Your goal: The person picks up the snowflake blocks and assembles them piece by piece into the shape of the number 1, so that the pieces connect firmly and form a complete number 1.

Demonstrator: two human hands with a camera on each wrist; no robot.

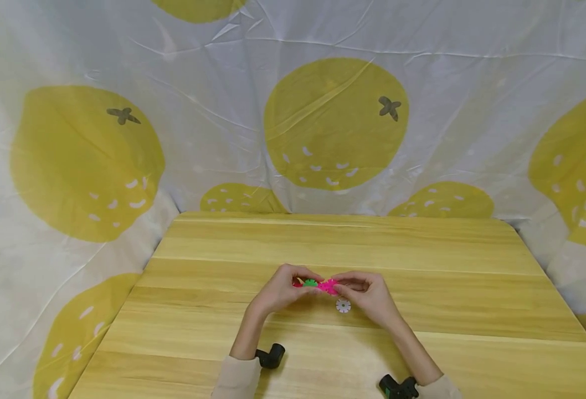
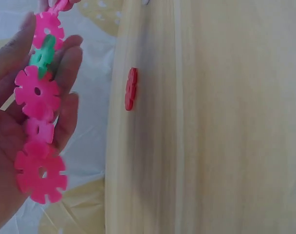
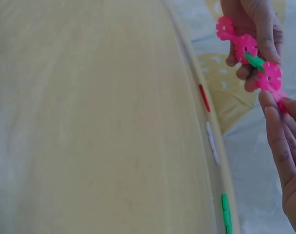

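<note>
A chain of interlocked snowflake discs, pink with one green disc (image 2: 43,54), is held between both hands above the table. My left hand (image 1: 280,291) grips it around the green disc, and its pink end (image 2: 41,175) lies along the palm in the left wrist view. At the other end, my right hand (image 1: 370,296) pinches a pink disc (image 1: 329,286) between thumb and fingers. In the head view a white disc (image 1: 343,305) lies just below the right fingers.
On the wooden table (image 1: 203,332) a red disc (image 3: 204,98), the white disc and a green disc (image 3: 226,213) stand in a row in the right wrist view. Black devices (image 1: 271,356) are at both wrists. A lemon-patterned cloth (image 1: 213,111) hangs behind the table.
</note>
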